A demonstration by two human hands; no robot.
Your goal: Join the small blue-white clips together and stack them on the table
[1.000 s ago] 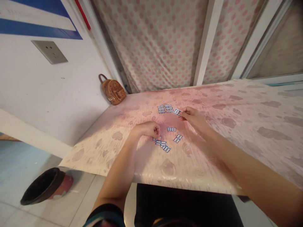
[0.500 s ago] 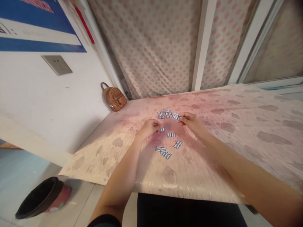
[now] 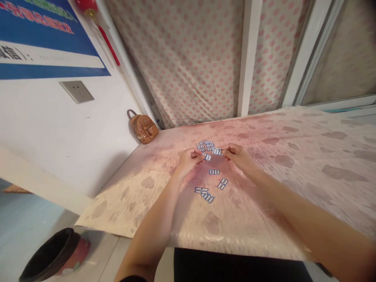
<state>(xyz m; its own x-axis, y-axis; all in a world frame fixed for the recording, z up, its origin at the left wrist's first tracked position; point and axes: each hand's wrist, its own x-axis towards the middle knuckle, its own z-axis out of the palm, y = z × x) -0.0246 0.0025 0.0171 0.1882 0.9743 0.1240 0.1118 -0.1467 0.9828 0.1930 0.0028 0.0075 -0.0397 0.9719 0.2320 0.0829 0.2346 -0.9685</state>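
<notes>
My left hand (image 3: 188,161) is closed, thumb and fingers pinching a small blue-and-white label piece (image 3: 207,157). Close to its right, my right hand (image 3: 237,155) pinches another blue-and-white label piece (image 3: 216,151) by its right end. The two held pieces are near each other but apart. Just behind them lies a cluster of similar pieces (image 3: 201,147) on the table. In front of my hands are a single flat piece (image 3: 214,172), a slanted one (image 3: 223,183), and a few overlapping pieces (image 3: 203,193). Their print is too small to read.
A patterned cloth (image 3: 211,223) covers the table. At its back left corner, a small brown backpack-shaped bag (image 3: 144,129) leans by the wall. A bin (image 3: 73,252) stands on the floor to the left. A dotted curtain (image 3: 188,62) hangs behind the table.
My left hand has brought its label piece right and slightly away from me, turning it. My right hand has moved its piece a little toward the left one. The camera view has shifted slightly.
</notes>
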